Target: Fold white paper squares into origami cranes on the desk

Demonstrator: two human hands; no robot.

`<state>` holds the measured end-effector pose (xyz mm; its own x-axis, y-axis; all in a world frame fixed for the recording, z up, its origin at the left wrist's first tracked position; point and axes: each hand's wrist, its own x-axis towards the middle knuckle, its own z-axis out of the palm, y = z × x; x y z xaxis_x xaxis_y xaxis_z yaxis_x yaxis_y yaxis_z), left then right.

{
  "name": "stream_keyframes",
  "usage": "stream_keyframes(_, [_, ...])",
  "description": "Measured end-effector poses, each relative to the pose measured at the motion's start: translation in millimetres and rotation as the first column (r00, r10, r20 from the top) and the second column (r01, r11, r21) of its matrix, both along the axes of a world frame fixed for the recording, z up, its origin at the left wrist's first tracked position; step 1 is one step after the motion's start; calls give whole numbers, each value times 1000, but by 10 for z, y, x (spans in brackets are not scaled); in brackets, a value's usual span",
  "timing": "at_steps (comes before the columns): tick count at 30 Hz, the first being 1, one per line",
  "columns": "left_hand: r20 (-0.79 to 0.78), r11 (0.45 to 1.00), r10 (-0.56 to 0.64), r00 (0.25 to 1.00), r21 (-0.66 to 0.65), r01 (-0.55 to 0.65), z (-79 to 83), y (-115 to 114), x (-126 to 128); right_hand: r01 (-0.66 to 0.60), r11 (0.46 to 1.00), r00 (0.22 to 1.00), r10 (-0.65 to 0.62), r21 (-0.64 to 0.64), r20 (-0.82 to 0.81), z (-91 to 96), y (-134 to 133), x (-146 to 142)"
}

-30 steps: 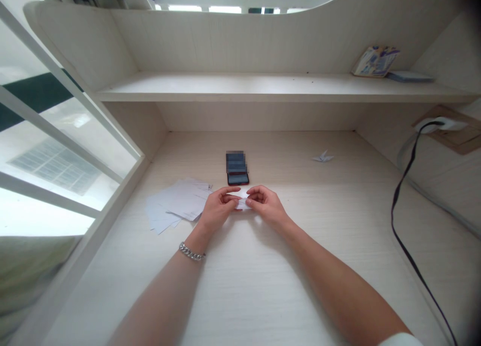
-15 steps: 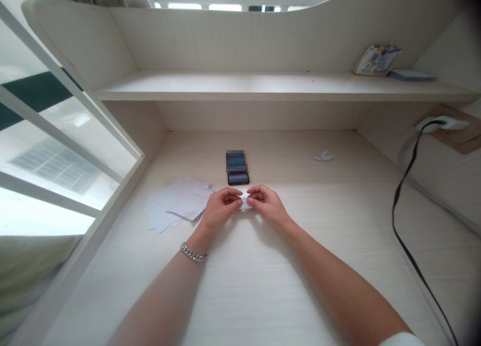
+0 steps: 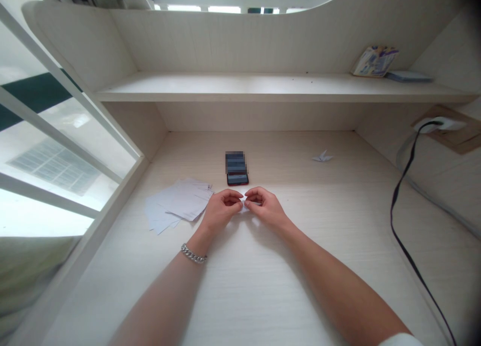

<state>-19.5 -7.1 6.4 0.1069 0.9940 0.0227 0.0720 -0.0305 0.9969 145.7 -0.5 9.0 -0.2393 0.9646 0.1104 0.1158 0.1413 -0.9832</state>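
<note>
Between my two hands is a small folded piece of white paper point(image 3: 244, 209), mostly covered by the fingers. My left hand point(image 3: 221, 206), with a chain bracelet on its wrist, pinches the paper's left side between thumb and fingers. From the other side my right hand point(image 3: 266, 205) grips it the same way, the thumbs almost meeting. Just beyond the hands lies a phone point(image 3: 237, 168), its screen partly blurred out. A loose pile of white paper sheets point(image 3: 184, 198) is beside my left hand. Farther back on the right sits a folded paper crane point(image 3: 322, 156).
The pale desk point(image 3: 240, 296) runs under a raised shelf point(image 3: 240, 83) holding a colourful packet point(image 3: 375, 61) and a flat bluish item point(image 3: 409, 76). At right, a black cable point(image 3: 394, 206) hangs from a wall socket point(image 3: 456, 130). White railing bars point(image 3: 71, 118) stand at left.
My right hand has shifted slightly left, bringing the thumbs and fingertips closer together over the paper. Less of the paper shows between them. The other objects have stayed in place.
</note>
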Motion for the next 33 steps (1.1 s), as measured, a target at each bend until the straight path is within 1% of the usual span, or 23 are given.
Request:
stream_keyframes(4, [35,999,13,999,-38,-12,16,10,0,21,1000,1000,-21,-16,-5,5,16,15])
stream_keyframes(8, [34,1000,13,999,-16,-13,13,2,22,21,1000,1000,-21,8,0,-9,17,19])
stream_keyframes(11, [-12,999,16,1000,29,-16,20,-23,47,19,998,998,-22,52,58,-2,-3,15])
stream_keyframes(14, [-44,999,-12,999,48,15,51,-50,65,13,996,988,-27,90,152,16,-23,12])
stream_keyframes(17, [-60,998,-38,997,44,41,76,-65,71,15,999,983,-24,52,182,22,-19,16])
stream_keyframes(22, [-22,1000,-21,1000,9,21,52,-44,43,-17,997,995,24,-71,98,12,37,57])
stream_keyframes(27, [43,998,-17,999,-54,20,26,-1,-6,-34,990,999,35,-136,8,0,85,87])
stream_keyframes(30, [71,996,-12,997,-88,18,27,12,-12,-32,990,999,26,-136,-48,-30,100,77])
stream_keyframes(33, [100,995,24,995,-102,-13,25,19,-1,38,996,996,-44,-80,-79,-45,90,58])
